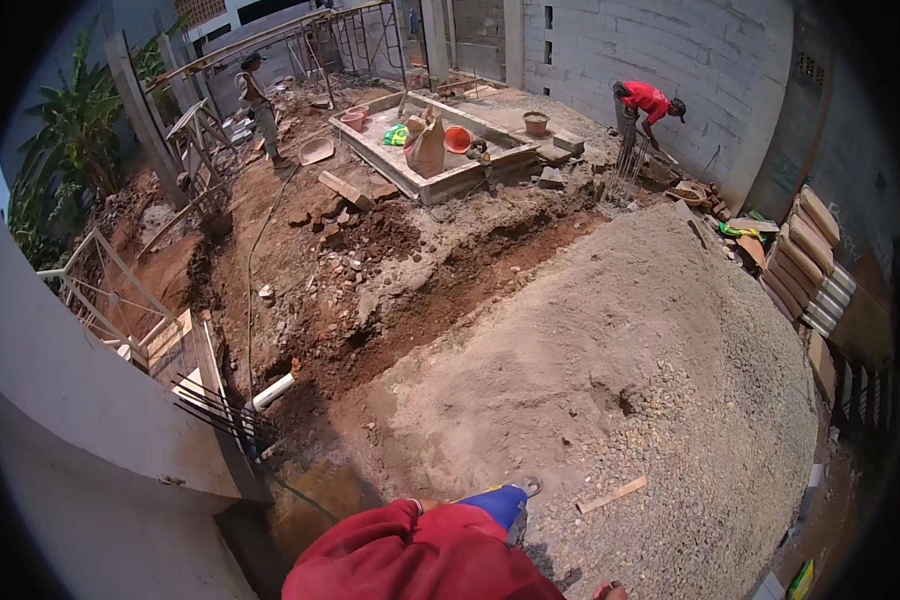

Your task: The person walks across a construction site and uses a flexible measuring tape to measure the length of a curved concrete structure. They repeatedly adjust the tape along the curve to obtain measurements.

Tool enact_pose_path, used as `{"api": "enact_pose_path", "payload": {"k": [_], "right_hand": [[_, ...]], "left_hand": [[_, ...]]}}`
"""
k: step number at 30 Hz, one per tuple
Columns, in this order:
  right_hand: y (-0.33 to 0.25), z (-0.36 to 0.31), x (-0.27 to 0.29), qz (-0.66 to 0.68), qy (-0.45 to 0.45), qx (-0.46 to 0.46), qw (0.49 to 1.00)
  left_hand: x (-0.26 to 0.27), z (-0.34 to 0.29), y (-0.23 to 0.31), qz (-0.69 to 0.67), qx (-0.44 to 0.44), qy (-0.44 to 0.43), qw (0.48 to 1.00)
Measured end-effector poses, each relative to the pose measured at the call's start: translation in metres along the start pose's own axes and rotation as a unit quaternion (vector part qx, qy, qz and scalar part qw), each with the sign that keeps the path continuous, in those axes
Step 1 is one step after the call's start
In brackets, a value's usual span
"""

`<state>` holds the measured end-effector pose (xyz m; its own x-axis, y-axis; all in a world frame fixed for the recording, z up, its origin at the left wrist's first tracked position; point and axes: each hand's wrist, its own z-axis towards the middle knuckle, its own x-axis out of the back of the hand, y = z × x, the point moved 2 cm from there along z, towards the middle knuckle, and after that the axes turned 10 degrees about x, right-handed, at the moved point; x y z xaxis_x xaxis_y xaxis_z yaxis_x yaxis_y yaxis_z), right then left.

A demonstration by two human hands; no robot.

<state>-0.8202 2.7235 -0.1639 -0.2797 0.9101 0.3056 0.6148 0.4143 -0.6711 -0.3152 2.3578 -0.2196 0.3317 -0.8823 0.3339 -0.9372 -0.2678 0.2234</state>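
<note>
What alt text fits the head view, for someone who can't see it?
The wearer's red clothing shows at the lower edge before a sand-and-gravel mound, the right hand barely in frame. Beyond a trench, a concrete frame holds a sack and an orange bucket; one co-worker stands left, another bends at right.

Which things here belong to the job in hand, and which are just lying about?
Probably the job's, being nearest the right hand:
gravel
sand

Seemingly just lying about:
wooden strip
white pipe
hose
</note>
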Motion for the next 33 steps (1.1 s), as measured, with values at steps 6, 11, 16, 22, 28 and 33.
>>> {"api": "enact_pose_path", "payload": {"k": [6, 11, 16, 22, 28, 33], "right_hand": [[0.050, 0.012, -0.040, -0.052, -0.098, -0.074, 0.991], [0.067, -0.040, -0.153, -0.357, -0.327, 0.064, 0.873], [0.030, -0.080, -0.251, -0.429, -0.352, 0.086, 0.827], [-0.022, -0.068, -0.327, -0.484, -0.307, 0.123, 0.810], [-0.100, -0.194, -0.514, -0.335, -0.332, 0.061, 0.880], [-0.166, -0.227, -0.643, -0.382, -0.392, 0.160, 0.821]], "left_hand": [[0.008, -0.067, 0.033, -0.215, 0.038, -0.026, 0.976], [0.040, -0.038, -0.035, -0.343, 0.058, 0.043, 0.937], [0.043, 0.043, -0.136, -0.393, 0.109, 0.116, 0.906], [0.167, 0.055, -0.112, 0.120, -0.090, 0.197, 0.969], [0.296, 0.028, -0.156, -0.663, 0.137, 0.123, 0.726], [0.359, 0.031, -0.123, -0.733, 0.094, 0.173, 0.651]]}}
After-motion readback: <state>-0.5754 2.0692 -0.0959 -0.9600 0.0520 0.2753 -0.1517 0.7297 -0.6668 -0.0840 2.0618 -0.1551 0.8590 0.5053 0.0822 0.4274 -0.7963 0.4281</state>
